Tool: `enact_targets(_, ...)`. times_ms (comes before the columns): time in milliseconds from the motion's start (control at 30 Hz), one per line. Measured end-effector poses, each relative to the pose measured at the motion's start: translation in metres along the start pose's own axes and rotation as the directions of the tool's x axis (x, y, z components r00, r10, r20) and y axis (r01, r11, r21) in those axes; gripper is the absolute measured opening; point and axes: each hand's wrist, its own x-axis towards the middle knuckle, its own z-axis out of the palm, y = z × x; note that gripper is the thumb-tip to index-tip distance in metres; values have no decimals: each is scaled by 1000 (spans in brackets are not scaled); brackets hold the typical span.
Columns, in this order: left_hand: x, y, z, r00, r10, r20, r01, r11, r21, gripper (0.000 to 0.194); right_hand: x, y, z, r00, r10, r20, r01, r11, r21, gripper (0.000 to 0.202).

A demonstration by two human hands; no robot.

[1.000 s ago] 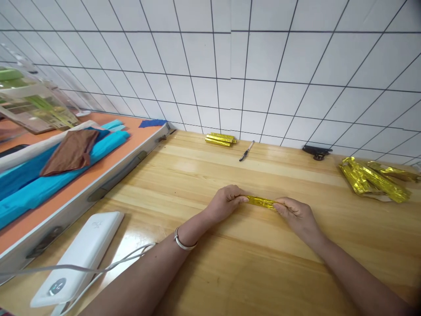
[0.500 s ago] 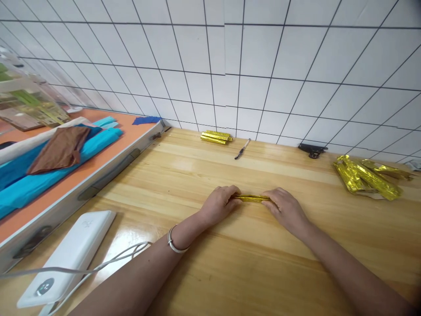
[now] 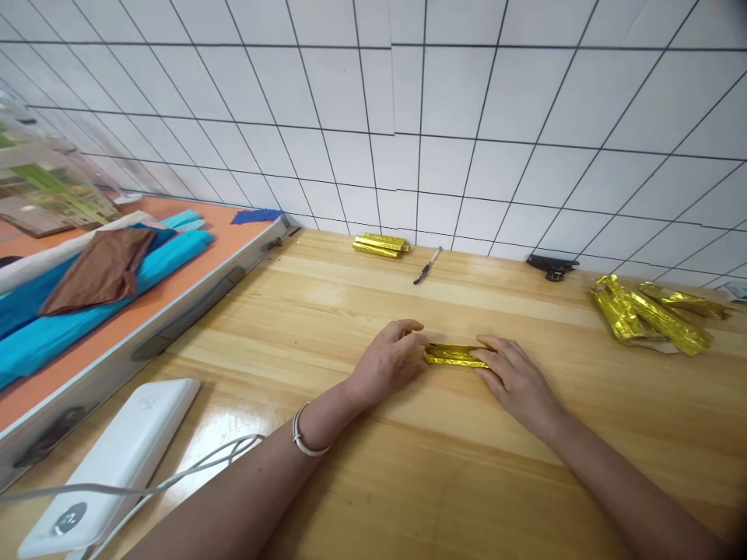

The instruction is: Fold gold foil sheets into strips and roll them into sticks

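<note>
A folded strip of gold foil (image 3: pixel 455 355) lies on the wooden table (image 3: pixel 373 482) between my two hands. My left hand (image 3: pixel 392 359) is at its left end, the index finger lifted and the other fingers against the foil. At the right end, my right hand (image 3: pixel 513 377) has its fingers spread over and beside the strip, touching it. Gold foil rolls (image 3: pixel 379 246) rest near the wall. More crumpled gold foil (image 3: pixel 647 315) is piled at the right.
A pen (image 3: pixel 428 266) and a black clip (image 3: pixel 552 267) lie near the wall. At the left are a white power bank (image 3: pixel 110 467) with a cable, and an orange surface (image 3: pixel 175 280) holding brown cloth (image 3: pixel 102 268) and blue rolls.
My fingers have loosened and spread around the foil strip, which now shows wider and flatter. The view has shifted slightly.
</note>
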Motion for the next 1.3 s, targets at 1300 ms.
enact_targets(1300, 3, 10, 5, 905, 282, 319, -374, 885, 277, 25, -36, 0, -11, 988, 150, 23, -150, 989, 16, 19)
